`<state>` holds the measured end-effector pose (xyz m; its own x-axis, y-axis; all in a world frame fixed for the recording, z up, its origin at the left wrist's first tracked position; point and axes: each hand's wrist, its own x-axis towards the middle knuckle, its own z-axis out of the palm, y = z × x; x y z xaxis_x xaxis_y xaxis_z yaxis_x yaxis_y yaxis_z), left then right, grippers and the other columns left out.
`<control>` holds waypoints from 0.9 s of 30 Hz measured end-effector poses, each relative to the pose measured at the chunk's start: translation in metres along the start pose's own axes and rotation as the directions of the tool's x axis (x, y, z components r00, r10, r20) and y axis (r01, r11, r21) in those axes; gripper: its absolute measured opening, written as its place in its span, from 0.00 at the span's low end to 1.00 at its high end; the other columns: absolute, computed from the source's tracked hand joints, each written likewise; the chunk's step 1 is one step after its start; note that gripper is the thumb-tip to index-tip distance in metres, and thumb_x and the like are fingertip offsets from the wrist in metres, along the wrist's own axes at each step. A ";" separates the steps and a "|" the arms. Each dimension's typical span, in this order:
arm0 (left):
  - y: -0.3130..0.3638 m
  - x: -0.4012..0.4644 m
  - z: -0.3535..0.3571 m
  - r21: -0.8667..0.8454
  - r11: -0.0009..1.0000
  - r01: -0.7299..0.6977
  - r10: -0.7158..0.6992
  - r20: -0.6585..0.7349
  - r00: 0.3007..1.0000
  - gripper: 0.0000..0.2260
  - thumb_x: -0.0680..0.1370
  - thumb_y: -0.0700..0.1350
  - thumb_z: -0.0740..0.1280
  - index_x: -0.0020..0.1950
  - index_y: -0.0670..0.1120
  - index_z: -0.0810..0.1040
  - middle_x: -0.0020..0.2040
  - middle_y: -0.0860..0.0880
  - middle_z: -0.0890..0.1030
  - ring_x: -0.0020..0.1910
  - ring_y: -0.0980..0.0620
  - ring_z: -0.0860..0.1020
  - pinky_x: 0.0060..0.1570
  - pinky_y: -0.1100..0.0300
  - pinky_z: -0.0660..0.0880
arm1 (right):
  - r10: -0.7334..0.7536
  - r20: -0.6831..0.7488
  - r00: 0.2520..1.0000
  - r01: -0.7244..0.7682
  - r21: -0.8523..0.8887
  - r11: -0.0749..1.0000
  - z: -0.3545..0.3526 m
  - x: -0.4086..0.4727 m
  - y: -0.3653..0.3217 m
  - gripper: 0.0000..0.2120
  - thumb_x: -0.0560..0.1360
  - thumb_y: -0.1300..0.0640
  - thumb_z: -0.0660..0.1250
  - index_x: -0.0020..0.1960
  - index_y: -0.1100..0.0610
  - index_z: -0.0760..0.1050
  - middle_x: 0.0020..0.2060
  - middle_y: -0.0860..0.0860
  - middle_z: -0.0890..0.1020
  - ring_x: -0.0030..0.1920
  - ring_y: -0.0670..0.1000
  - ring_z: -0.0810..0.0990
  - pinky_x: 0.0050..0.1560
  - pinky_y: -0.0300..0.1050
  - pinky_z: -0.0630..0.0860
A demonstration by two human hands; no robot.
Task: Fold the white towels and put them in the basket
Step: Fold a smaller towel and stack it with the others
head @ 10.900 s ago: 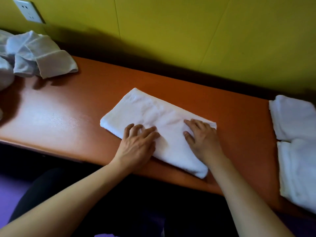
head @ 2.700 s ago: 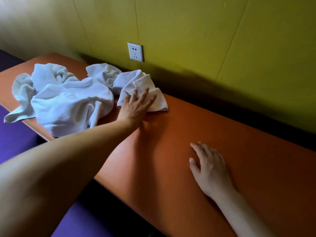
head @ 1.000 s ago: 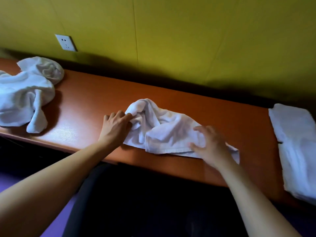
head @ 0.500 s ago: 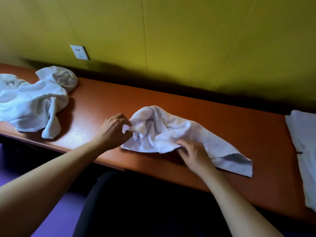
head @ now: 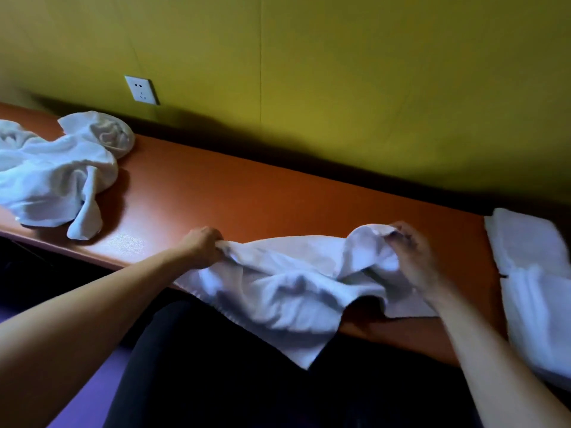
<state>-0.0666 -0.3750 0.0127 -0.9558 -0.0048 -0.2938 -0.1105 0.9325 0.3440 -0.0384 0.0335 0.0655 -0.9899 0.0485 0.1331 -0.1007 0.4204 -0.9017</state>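
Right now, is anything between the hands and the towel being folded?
No. Both hands already grip the white towel: left hand at one end, right hand at the other. No basket is in view.

No readable writing, label, brand, number or sign is showing anywhere in the head view. The wall socket is showing only its pin holes and no lettering. The towel in front, the crumpled towels and the folded towels are lying plain white, carrying no visible tag or print.
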 end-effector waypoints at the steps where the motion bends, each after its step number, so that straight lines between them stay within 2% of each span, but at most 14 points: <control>1: 0.002 -0.003 -0.006 0.015 1.000 -0.004 0.004 -0.003 1.000 0.14 0.75 0.45 0.70 0.60 0.45 0.82 0.57 0.39 0.83 0.59 0.39 0.79 0.54 0.53 0.76 | -0.027 -0.103 0.994 0.025 -0.014 1.000 -0.009 -0.002 -0.007 0.07 0.75 0.47 0.65 0.39 0.44 0.77 0.33 0.41 0.76 0.34 0.39 0.71 0.36 0.35 0.65; 2: 0.005 -0.008 -0.014 0.033 0.999 -0.008 0.009 -0.008 1.000 0.13 0.76 0.45 0.69 0.59 0.46 0.81 0.57 0.40 0.83 0.58 0.39 0.80 0.53 0.52 0.75 | -0.033 -0.201 0.979 0.029 -0.021 0.999 -0.020 -0.003 -0.012 0.07 0.76 0.48 0.65 0.41 0.45 0.78 0.34 0.43 0.77 0.32 0.39 0.72 0.35 0.35 0.65; 4: 0.011 -0.020 -0.031 0.097 0.994 -0.044 0.048 -0.047 0.998 0.12 0.76 0.50 0.67 0.58 0.50 0.80 0.57 0.42 0.83 0.57 0.39 0.80 0.55 0.51 0.74 | -0.056 -0.337 0.940 0.023 -0.101 0.995 -0.042 -0.007 -0.023 0.09 0.81 0.52 0.64 0.48 0.55 0.80 0.40 0.56 0.81 0.35 0.45 0.75 0.37 0.37 0.66; 5: 0.013 -0.028 -0.041 0.121 0.991 -0.064 0.074 -0.076 0.994 0.13 0.74 0.54 0.65 0.56 0.50 0.78 0.56 0.43 0.82 0.56 0.38 0.80 0.55 0.50 0.74 | -0.062 -0.382 0.922 0.002 -0.155 0.988 -0.054 -0.008 -0.029 0.11 0.82 0.52 0.63 0.50 0.58 0.79 0.41 0.57 0.81 0.37 0.46 0.74 0.39 0.40 0.67; 7: 0.019 -0.046 -0.062 0.103 0.990 -0.101 0.116 -0.157 0.981 0.16 0.71 0.56 0.67 0.53 0.48 0.76 0.54 0.42 0.82 0.55 0.37 0.79 0.52 0.49 0.72 | -0.088 -0.477 0.874 -0.020 -0.216 0.976 -0.075 -0.012 -0.043 0.15 0.81 0.49 0.62 0.43 0.60 0.75 0.33 0.52 0.76 0.37 0.48 0.71 0.38 0.45 0.62; 9: 0.022 -0.064 -0.087 0.053 0.987 -0.150 0.159 -0.257 0.953 0.13 0.72 0.49 0.73 0.51 0.45 0.74 0.51 0.39 0.81 0.52 0.35 0.79 0.47 0.50 0.70 | -0.111 -0.542 0.833 -0.023 -0.235 0.972 -0.090 -0.019 -0.059 0.21 0.80 0.48 0.64 0.35 0.62 0.68 0.27 0.51 0.67 0.34 0.53 0.68 0.36 0.49 0.60; 10: 0.022 -0.074 -0.099 0.026 0.984 -0.178 0.178 -0.299 0.937 0.12 0.71 0.45 0.75 0.46 0.45 0.73 0.46 0.40 0.81 0.48 0.35 0.79 0.43 0.51 0.69 | -0.129 -0.556 0.821 -0.023 -0.257 0.966 -0.096 -0.025 -0.067 0.22 0.79 0.48 0.64 0.34 0.62 0.66 0.26 0.51 0.65 0.34 0.55 0.66 0.36 0.50 0.60; 13: 0.017 -0.102 -0.138 0.003 0.973 -0.229 0.207 -0.438 0.875 0.16 0.70 0.39 0.74 0.35 0.49 0.67 0.33 0.45 0.74 0.37 0.40 0.75 0.37 0.55 0.64 | -0.165 -0.597 0.785 -0.004 -0.270 0.963 -0.109 -0.047 -0.095 0.23 0.80 0.50 0.65 0.34 0.63 0.65 0.26 0.53 0.65 0.34 0.55 0.66 0.35 0.49 0.59; 16: 0.005 -0.122 -0.172 0.042 0.966 -0.256 0.234 -0.568 0.789 0.10 0.70 0.35 0.73 0.39 0.45 0.73 0.34 0.45 0.74 0.36 0.39 0.76 0.39 0.55 0.66 | -0.191 -0.618 0.762 0.043 -0.246 0.968 -0.119 -0.068 -0.120 0.22 0.80 0.51 0.65 0.36 0.66 0.67 0.29 0.57 0.67 0.35 0.53 0.65 0.34 0.48 0.55; 18: 0.002 -0.131 -0.176 0.052 0.964 -0.260 0.250 -0.509 0.824 0.11 0.71 0.37 0.75 0.49 0.42 0.76 0.40 0.44 0.78 0.41 0.40 0.78 0.42 0.55 0.68 | -0.200 -0.561 0.803 0.075 -0.239 0.968 -0.118 -0.078 -0.130 0.22 0.81 0.50 0.64 0.37 0.65 0.67 0.30 0.55 0.66 0.34 0.49 0.63 0.32 0.48 0.57; 21: 0.023 -0.139 -0.130 0.001 0.948 -0.319 0.306 -0.284 0.909 0.21 0.69 0.41 0.79 0.59 0.41 0.78 0.54 0.43 0.81 0.53 0.43 0.80 0.49 0.60 0.69 | -0.232 -0.443 0.866 0.108 -0.287 0.952 -0.106 -0.086 -0.138 0.23 0.80 0.47 0.63 0.37 0.65 0.66 0.30 0.54 0.66 0.33 0.48 0.61 0.30 0.43 0.59; 24: 0.070 -0.142 -0.049 -0.070 0.918 -0.389 0.385 -0.064 0.921 0.27 0.71 0.47 0.78 0.67 0.45 0.75 0.61 0.46 0.80 0.56 0.46 0.79 0.52 0.61 0.71 | -0.247 -0.399 0.883 0.132 -0.294 0.947 -0.095 -0.085 -0.139 0.22 0.79 0.47 0.62 0.36 0.63 0.67 0.30 0.53 0.66 0.32 0.46 0.61 0.31 0.45 0.61; 27: 0.109 -0.136 0.017 -0.010 0.912 -0.409 0.409 0.058 0.911 0.37 0.70 0.58 0.75 0.75 0.46 0.68 0.69 0.44 0.75 0.66 0.42 0.74 0.65 0.52 0.71 | -0.247 -0.391 0.887 0.144 -0.275 0.951 -0.094 -0.082 -0.142 0.21 0.79 0.47 0.63 0.37 0.64 0.67 0.31 0.53 0.65 0.33 0.47 0.63 0.33 0.48 0.61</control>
<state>0.0556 -0.2663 0.0753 -0.9000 0.3978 -0.1784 0.2876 0.8492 0.4428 0.0665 0.0546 0.2215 -0.8139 0.2935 0.5015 -0.2105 0.6555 -0.7253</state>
